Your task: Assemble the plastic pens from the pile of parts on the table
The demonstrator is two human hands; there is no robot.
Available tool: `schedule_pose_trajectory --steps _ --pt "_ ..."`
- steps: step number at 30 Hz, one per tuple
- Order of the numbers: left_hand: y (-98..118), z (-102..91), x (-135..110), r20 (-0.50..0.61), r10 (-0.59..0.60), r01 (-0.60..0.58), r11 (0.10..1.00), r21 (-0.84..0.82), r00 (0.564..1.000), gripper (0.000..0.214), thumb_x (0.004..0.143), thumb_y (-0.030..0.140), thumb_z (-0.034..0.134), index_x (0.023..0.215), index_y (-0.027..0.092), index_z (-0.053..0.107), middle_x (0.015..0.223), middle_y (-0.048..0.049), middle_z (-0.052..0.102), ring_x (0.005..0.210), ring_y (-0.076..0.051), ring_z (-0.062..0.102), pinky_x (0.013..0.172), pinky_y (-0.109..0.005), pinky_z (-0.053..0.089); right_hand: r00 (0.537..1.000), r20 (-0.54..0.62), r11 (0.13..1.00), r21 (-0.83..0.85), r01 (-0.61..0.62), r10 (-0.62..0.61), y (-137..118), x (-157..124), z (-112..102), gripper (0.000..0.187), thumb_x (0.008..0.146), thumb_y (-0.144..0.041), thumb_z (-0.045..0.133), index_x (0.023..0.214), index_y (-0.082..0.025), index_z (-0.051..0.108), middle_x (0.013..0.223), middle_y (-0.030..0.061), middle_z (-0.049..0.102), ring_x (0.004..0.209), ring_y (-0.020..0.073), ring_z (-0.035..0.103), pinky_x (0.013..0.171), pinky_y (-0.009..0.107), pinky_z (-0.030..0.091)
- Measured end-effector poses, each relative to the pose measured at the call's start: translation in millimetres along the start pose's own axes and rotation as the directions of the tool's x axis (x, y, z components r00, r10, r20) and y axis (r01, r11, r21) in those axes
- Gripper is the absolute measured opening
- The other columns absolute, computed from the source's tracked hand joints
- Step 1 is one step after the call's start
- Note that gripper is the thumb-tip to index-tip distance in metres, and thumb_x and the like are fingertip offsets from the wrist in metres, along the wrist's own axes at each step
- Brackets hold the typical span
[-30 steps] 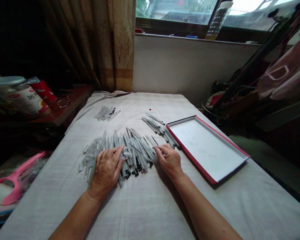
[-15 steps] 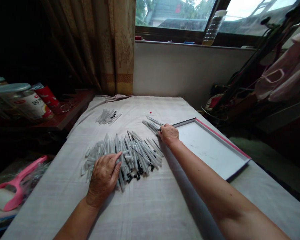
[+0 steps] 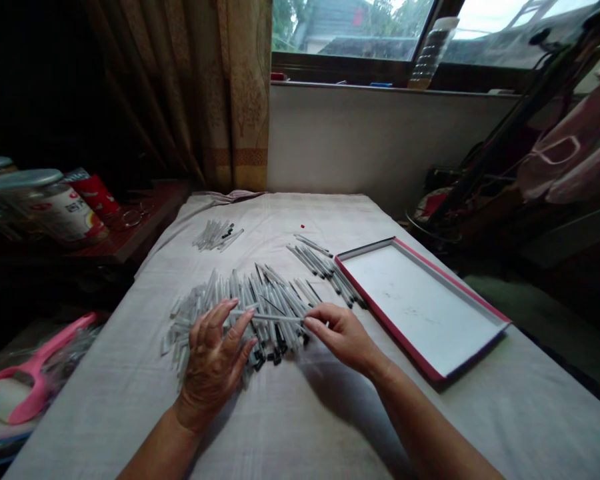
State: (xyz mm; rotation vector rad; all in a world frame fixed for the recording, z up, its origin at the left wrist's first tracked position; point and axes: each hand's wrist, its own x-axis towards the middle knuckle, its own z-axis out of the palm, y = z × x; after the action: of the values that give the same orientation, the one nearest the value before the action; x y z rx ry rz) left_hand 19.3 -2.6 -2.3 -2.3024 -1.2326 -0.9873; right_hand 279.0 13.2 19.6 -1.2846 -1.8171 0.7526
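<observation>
A large pile of clear-barrelled pens (image 3: 280, 287) with dark ends lies across the middle of the table. My right hand (image 3: 343, 333) pinches one end of a single pen (image 3: 277, 319), held level over the pile's near side. At that pen's other end is my left hand (image 3: 217, 353), its fingers spread above the pile; whether they touch the pen I cannot tell. A row of pens (image 3: 323, 263) lies on the cloth to the right, beside a shallow red-edged box lid (image 3: 380, 313) with a white inside.
A small group of pens (image 3: 215, 235) and a tiny red piece (image 3: 303, 226) lie farther back on the white tablecloth (image 3: 300, 427). At left are a jar (image 3: 55, 207) on a dark side table and a pink-handled item (image 3: 40, 367).
My right hand has come back from the row of pens by the lid to the pile and now holds a pen. My left hand's fingers have spread and lifted slightly.
</observation>
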Motion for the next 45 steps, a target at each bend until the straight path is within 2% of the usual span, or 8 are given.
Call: schedule_pose_trajectory --steps 5,11,21,24,28,36,41,45 --pt "2.5 4.6 -5.5 0.095 0.01 0.0 0.994 -0.106 0.995 0.017 0.097 0.03 0.049 0.11 0.023 0.058 0.093 -0.0033 0.07 0.088 -0.02 0.064 0.093 -0.038 0.046 0.991 0.015 0.967 0.215 -0.134 0.134 0.2 -12.2 13.2 0.028 0.083 -0.037 0.061 0.064 -0.018 0.068 0.058 -0.0006 0.062 0.059 0.0139 0.056 0.055 0.023 0.042" --pt "6.3 1.1 0.2 0.087 0.061 -0.054 0.995 -0.081 0.994 0.017 0.097 0.031 0.052 0.108 0.022 0.06 0.099 -0.0059 0.07 0.093 -0.021 0.062 0.09 -0.037 0.046 0.981 0.038 0.911 0.366 -0.19 0.189 7.7 -13.4 14.0 0.034 0.082 -0.044 0.062 0.062 -0.017 0.066 0.052 -0.0023 0.055 0.052 0.0115 0.049 0.05 0.023 0.039" --pt "10.6 -1.1 2.0 0.077 0.095 -0.084 0.988 -0.127 0.993 0.02 0.1 0.03 0.045 0.093 0.021 0.062 0.077 -0.0012 0.069 0.072 -0.017 0.061 0.08 -0.034 0.044 0.991 -0.13 0.945 0.327 0.029 0.015 8.7 -17.0 9.6 0.014 0.081 -0.028 0.067 0.086 -0.02 0.078 0.083 0.0062 0.073 0.08 0.0191 0.067 0.074 0.031 0.053" --pt "10.6 -0.9 1.8 0.074 0.084 -0.075 0.99 -0.123 0.994 0.02 0.1 0.03 0.045 0.094 0.02 0.061 0.076 -0.0015 0.068 0.072 -0.017 0.06 0.079 -0.033 0.044 0.988 -0.103 0.926 0.371 -0.073 0.119 11.6 -17.3 11.7 0.022 0.079 -0.031 0.068 0.095 -0.019 0.077 0.085 0.0066 0.074 0.076 0.0186 0.067 0.068 0.03 0.053" --pt "10.3 -0.5 1.3 0.093 0.085 -0.073 0.99 -0.124 0.992 0.021 0.1 0.031 0.045 0.094 0.02 0.061 0.076 -0.001 0.068 0.072 -0.017 0.059 0.079 -0.033 0.044 0.974 -0.049 0.905 0.383 -0.186 0.221 13.7 -16.3 15.6 0.024 0.083 -0.037 0.062 0.074 -0.018 0.073 0.067 0.0034 0.069 0.063 0.0155 0.061 0.06 0.027 0.049" --pt "9.2 -0.4 1.8 0.108 0.092 -0.08 0.99 -0.113 0.99 0.024 0.101 0.033 0.043 0.093 0.02 0.061 0.077 -0.0011 0.068 0.072 -0.017 0.06 0.078 -0.033 0.044 0.979 -0.037 0.903 0.396 -0.169 0.2 14.8 -16.6 14.2 0.025 0.075 -0.036 0.069 0.093 -0.018 0.074 0.082 0.0054 0.073 0.074 0.0182 0.065 0.067 0.029 0.05" --pt "10.8 -1.2 3.2 0.116 0.1 -0.086 0.989 -0.119 0.988 0.023 0.101 0.032 0.043 0.093 0.02 0.061 0.076 -0.0007 0.067 0.071 -0.017 0.059 0.078 -0.032 0.043 0.98 0.008 0.924 0.333 -0.19 0.199 15.4 -16.5 15.2 0.025 0.084 -0.037 0.06 0.071 -0.018 0.07 0.065 0.0025 0.067 0.063 0.0154 0.06 0.061 0.028 0.047" --pt "10.4 -0.2 1.8 0.136 0.102 -0.087 0.989 -0.116 0.985 0.024 0.102 0.032 0.042 0.092 0.019 0.06 0.076 -0.0012 0.067 0.072 -0.018 0.058 0.079 -0.033 0.043 0.994 -0.031 0.937 0.338 -0.089 0.106 14.0 -16.4 13.4 0.012 0.078 -0.029 0.066 0.078 -0.019 0.073 0.073 0.003 0.071 0.068 0.0163 0.064 0.063 0.028 0.048"
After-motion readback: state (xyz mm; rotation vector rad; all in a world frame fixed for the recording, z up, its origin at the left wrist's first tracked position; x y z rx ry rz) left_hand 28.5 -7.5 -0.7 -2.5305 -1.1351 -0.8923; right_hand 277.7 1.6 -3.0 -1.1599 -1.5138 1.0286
